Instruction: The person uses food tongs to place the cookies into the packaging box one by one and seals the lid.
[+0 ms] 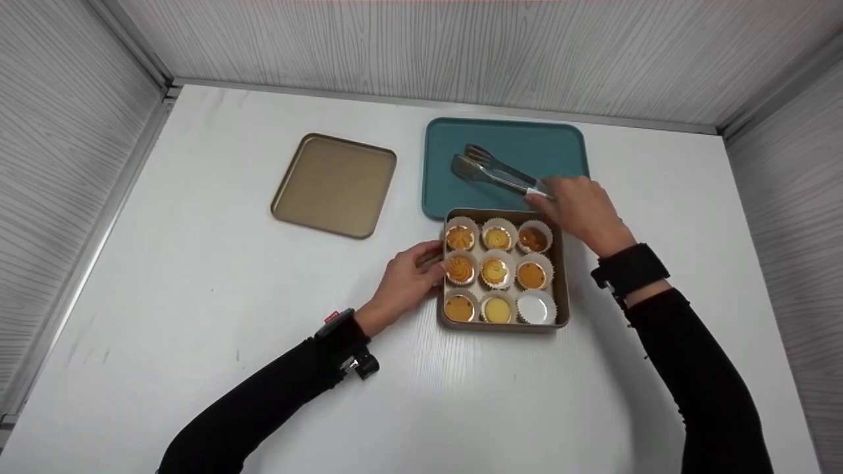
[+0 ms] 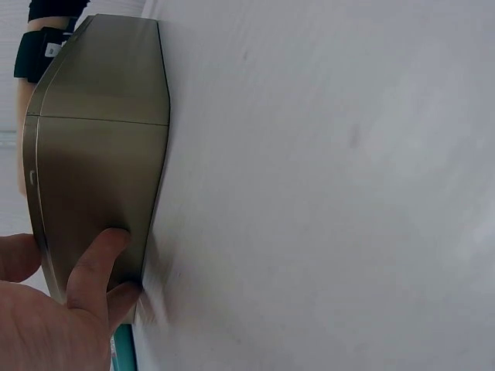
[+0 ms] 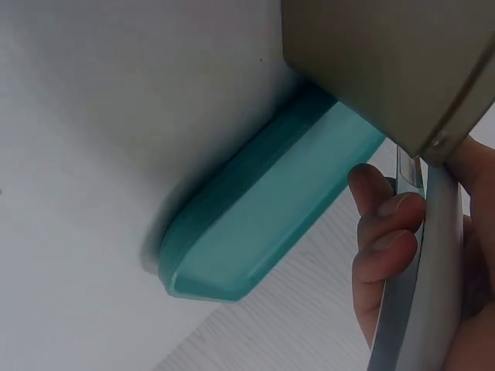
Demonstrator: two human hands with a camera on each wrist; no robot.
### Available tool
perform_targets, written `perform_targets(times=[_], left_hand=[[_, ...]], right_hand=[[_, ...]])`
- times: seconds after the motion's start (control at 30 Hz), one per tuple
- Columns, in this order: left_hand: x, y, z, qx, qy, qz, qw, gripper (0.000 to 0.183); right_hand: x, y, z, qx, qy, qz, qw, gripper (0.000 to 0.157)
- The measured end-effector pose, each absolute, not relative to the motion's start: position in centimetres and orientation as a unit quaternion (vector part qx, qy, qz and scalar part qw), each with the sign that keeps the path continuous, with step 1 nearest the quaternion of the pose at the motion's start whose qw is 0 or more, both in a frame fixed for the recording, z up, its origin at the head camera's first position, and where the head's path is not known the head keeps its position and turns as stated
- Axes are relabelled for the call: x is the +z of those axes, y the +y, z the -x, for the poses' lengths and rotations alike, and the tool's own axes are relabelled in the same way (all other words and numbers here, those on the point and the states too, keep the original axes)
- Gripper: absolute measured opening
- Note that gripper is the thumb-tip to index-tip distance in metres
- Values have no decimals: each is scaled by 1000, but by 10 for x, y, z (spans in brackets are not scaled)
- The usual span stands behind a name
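A square gold-brown metal tin (image 1: 562, 289) holds rows of paper cups; most contain golden or yellow pastries, some with piped swirls. The front-right paper cup (image 1: 537, 308) shows only white inside. My left hand (image 1: 408, 280) grips the tin's left wall, thumb at the rim and fingers against the outer side (image 2: 100, 170). My right hand (image 1: 585, 207) holds a pair of metal tongs (image 1: 471, 168) by the handles, just beyond the tin's back-right corner. The tongs' ends point left over the teal tray (image 1: 435, 191), spread apart. In the right wrist view, fingers curl round the tongs' handle (image 3: 433, 263).
A shallow gold-brown square lid or tray (image 1: 332, 187) lies on the white table (image 1: 217, 296) to the left. The teal tray sits directly behind the tin. Grey wood-grain panels (image 1: 395, 52) stand around the table's back and sides.
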State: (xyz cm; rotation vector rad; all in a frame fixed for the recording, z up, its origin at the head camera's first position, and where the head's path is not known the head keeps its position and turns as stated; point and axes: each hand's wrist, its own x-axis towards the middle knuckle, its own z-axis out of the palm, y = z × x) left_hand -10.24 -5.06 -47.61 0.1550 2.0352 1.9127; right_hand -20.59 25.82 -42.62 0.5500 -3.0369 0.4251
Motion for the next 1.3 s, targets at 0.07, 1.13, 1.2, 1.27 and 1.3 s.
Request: perform_targets(times=[0.07,1.13,1.2,1.27,1.3], left_hand=[[-476,-51,103,676,714,-54,173,52],[-477,-54,105,681,708,-37,185,52],[-477,-54,106,680,708,-40,185,52],[-478,-54,106,679,709,-43,184,52],[-478,-54,106,680,709,-45,184,52]], right_hand=[[-427,259,205,155,-972,-174,10,38],[-398,305,135,196,-967,-159,19,40],[-396,310,128,197,-966,-166,23,39],[-393,315,121,196,-965,-175,22,38],[-392,317,118,195,-964,-179,21,38]])
